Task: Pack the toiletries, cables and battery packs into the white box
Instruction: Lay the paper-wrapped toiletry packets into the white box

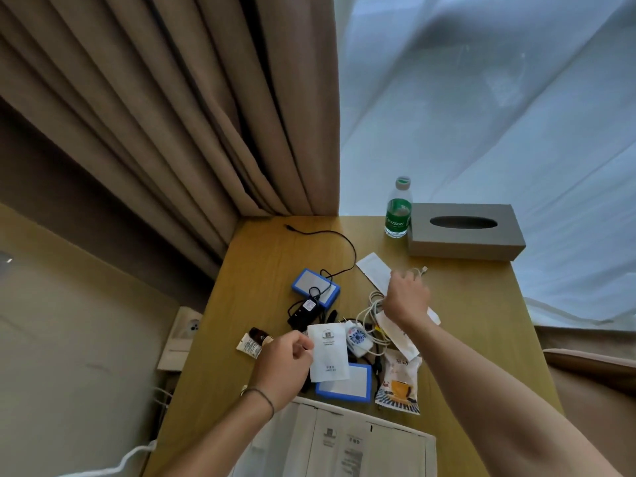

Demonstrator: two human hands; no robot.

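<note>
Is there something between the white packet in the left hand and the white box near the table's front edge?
Nothing visible blocks it. The left hand holds the white packet above a blue-edged battery pack, and the white box lies open just below.

Person, head-camera view: two arms and two hands only.

Left hand [283, 368]: bare, no rings discernible. Left wrist carries a thin dark band [264, 398], cord-like, looped once around; just beside it, on the outer edge of the wrist, a small gold-toned piece [243, 391], form too small to tell. Left forearm: bare, no sleeve in frame.

Right hand [406, 297]: bare, nothing worn at the wrist. Right forearm: bare along its whole visible length, no sleeve, no markings.
</note>
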